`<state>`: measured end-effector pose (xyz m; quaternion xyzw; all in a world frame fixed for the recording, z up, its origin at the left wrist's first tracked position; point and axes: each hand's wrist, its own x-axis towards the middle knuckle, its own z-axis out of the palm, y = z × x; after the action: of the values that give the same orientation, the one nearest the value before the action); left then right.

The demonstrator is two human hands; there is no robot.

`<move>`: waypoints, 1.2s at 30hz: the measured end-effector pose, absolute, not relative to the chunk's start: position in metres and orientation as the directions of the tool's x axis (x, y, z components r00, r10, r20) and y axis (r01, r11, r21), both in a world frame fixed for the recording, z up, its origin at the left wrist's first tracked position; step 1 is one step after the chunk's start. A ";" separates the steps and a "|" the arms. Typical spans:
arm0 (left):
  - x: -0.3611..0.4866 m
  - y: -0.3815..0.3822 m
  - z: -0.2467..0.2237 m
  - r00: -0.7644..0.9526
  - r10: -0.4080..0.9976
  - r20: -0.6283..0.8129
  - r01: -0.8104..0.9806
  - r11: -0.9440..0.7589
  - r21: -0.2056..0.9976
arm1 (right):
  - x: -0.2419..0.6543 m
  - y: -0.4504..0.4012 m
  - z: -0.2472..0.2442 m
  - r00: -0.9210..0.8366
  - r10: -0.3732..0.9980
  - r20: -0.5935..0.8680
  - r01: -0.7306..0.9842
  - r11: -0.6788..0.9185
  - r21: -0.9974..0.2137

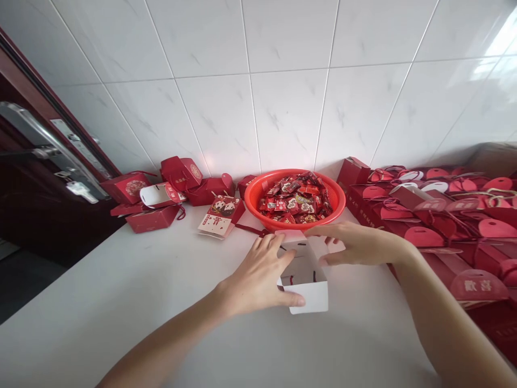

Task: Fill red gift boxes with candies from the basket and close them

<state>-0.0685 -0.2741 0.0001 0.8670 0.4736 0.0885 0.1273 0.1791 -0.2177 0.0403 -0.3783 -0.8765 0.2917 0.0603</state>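
Observation:
An opened box [309, 297] with a white inside lies on the white table, its hollow facing up and short dark and red cord ends showing within. Along the box's left side, my left hand [258, 275] has its fingers spread, the thumb on the near flap and the fingertips at the left wall. My right hand [355, 245] is at the far right corner, thumb and fingers apart, touching or very near the wall. Just beyond the box, a red plastic basket [255, 207] holds many red-wrapped sweets [297, 202].
Several red boxes [151, 218] lie at the back left, beside a box with printed figures [222, 213]. Many red boxes with cords [440, 215] fill the right side. A tiled wall [288, 108] stands behind, and a dark door with a metal handle [60, 145] is at the left.

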 end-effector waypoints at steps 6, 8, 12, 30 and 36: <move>-0.068 -0.281 0.013 0.602 0.794 0.091 0.720 -0.588 0.369 | 0.177 -0.206 0.042 -0.557 0.795 0.240 0.444 0.530 -0.723; -0.069 -0.275 0.018 0.577 0.796 0.183 0.686 -0.594 0.419 | 0.171 -0.194 0.031 -0.476 0.812 0.338 0.346 0.526 -0.777; -0.076 -0.234 0.026 0.445 0.816 0.369 0.635 -0.579 0.512 | 0.159 -0.163 0.004 -0.325 0.855 0.403 0.191 0.477 -0.858; -0.083 -0.057 -0.016 0.407 0.901 0.152 0.744 -0.423 0.518 | 0.138 -0.103 -0.008 -0.132 0.979 0.153 0.037 0.159 -0.987; -0.087 -0.055 -0.015 0.317 0.892 0.323 0.539 -0.449 0.713 | 0.137 -0.104 -0.007 -0.160 0.977 0.143 0.001 0.145 -0.989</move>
<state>-0.0868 -0.0551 -0.0153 0.7729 0.4628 0.3570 0.2472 0.1375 -0.1043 -0.0075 -0.4239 -0.5764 0.4976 0.4903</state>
